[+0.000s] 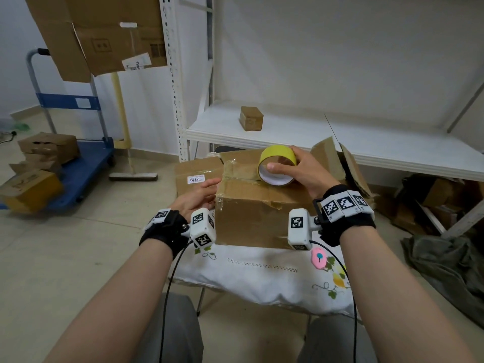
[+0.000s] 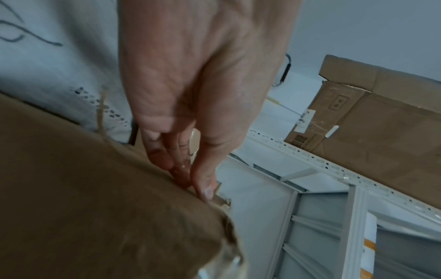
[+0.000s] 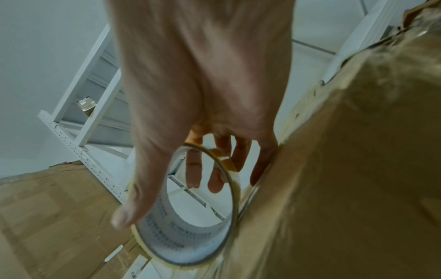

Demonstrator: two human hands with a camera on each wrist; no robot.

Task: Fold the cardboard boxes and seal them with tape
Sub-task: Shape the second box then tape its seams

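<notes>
Boxes counted on the blue cart [image 1: 86, 163] at far left: several, stacked. One left hand [image 1: 197, 196] is pressed, fingers straight, against the left side of one cardboard box [image 1: 259, 218] on the embroidered cloth [image 1: 262, 279]. One yellow tape roll [image 1: 278, 163] is gripped on the box top by the right hand [image 1: 306, 170].

Cardboard box [image 2: 95, 188]: blurred in both wrist views. Label [image 1: 196, 179] print, partly unreadable. Left hand [image 1: 199, 197]: fingertips hidden behind box edge.
</notes>
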